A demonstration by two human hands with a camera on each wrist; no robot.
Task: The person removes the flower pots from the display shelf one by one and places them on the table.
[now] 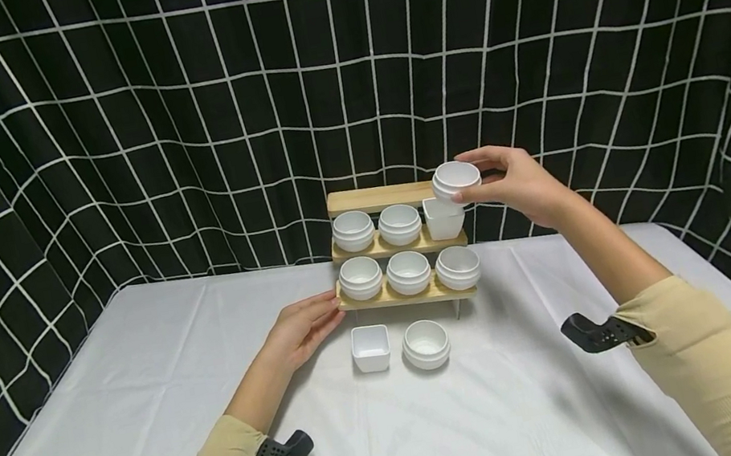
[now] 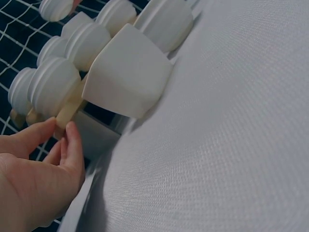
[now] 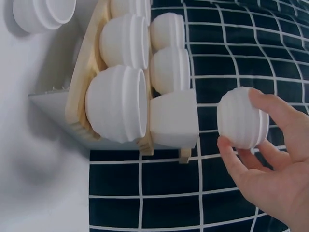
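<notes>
Right hand [image 1: 512, 186]: thumb and fingers grip a white, round, ridged, ceramic-looking cup [image 1: 455, 178] by its side. Cup mouth up, slightly tilted in head view; raised by the right end of the rack's top board, apart from the rack in right wrist view.

Left hand [image 1: 302, 329]: thumb and fingertips pinch the left end of the lowest board of a three-tier, pale wooden rack [image 1: 378, 197].

Rack, middle tier: two round white cups [image 1: 400, 225] at left and centre, one square tapered white cup [image 1: 443, 221] at right, just below the held cup. Lowest tier: three round white cups in a row [image 1: 409, 273].

In front of the rack, on a white cloth [image 1: 516, 413]: square white cup [image 1: 370, 348] at left, ridged round white cup [image 1: 426, 345] beside it, not touching.

Behind: black curtain with white grid lines [image 1: 172, 131].
</notes>
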